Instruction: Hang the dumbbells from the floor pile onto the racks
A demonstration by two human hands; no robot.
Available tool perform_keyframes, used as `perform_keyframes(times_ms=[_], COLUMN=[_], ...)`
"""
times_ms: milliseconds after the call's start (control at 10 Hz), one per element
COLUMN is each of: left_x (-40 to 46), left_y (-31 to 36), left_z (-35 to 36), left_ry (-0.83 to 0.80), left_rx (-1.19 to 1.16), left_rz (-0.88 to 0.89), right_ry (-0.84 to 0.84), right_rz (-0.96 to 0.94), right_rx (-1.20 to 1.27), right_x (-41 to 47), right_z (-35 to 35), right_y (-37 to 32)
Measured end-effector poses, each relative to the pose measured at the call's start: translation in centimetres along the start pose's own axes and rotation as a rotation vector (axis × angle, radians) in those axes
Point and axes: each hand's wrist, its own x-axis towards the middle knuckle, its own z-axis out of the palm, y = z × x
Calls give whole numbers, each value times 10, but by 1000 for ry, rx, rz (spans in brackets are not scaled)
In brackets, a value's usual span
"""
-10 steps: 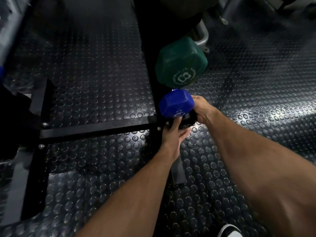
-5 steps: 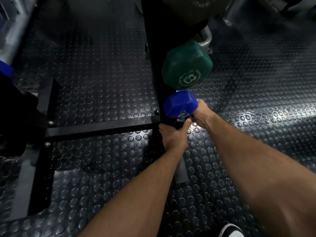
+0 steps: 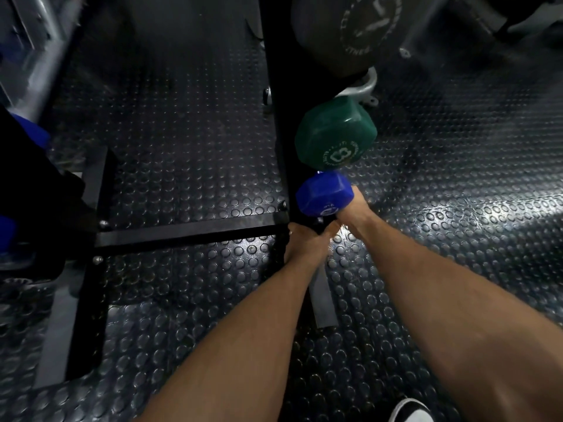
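A blue dumbbell (image 3: 324, 193) sits against the black rack post (image 3: 275, 132), just below a green dumbbell marked 8 (image 3: 335, 134) that hangs on the rack. My right hand (image 3: 356, 211) reaches behind the blue head and grips the blue dumbbell; its fingers are hidden. Directly under the blue head, my left hand (image 3: 304, 242) is curled around a dark rack bracket, thumb pointing up toward the dumbbell. Whether the blue dumbbell rests on the bracket is hidden.
A large dark dumbbell (image 3: 350, 28) hangs higher on the same post. A black crossbar (image 3: 189, 234) runs left along the studded rubber floor (image 3: 457, 208). Blue weights (image 3: 9, 233) show at the far left. My shoe tip (image 3: 411, 411) is at the bottom right.
My left hand's fingers were straight against the bracket a second ago and have curled around it. The blue dumbbell and my right hand have stayed by the post under the green dumbbell.
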Motion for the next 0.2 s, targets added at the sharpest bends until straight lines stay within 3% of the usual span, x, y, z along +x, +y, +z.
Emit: perform_keyframes(times_ms=[100, 200], left_x=[-9, -29], left_y=[-7, -27], left_z=[-17, -35], left_ry=[-59, 1], left_rx=[115, 151], left_rz=[61, 95], right_ry=[84, 162], right_rz=[-14, -26], right_rx=[68, 76], right_x=[-19, -47], right_z=[2, 3], right_y=[-9, -1])
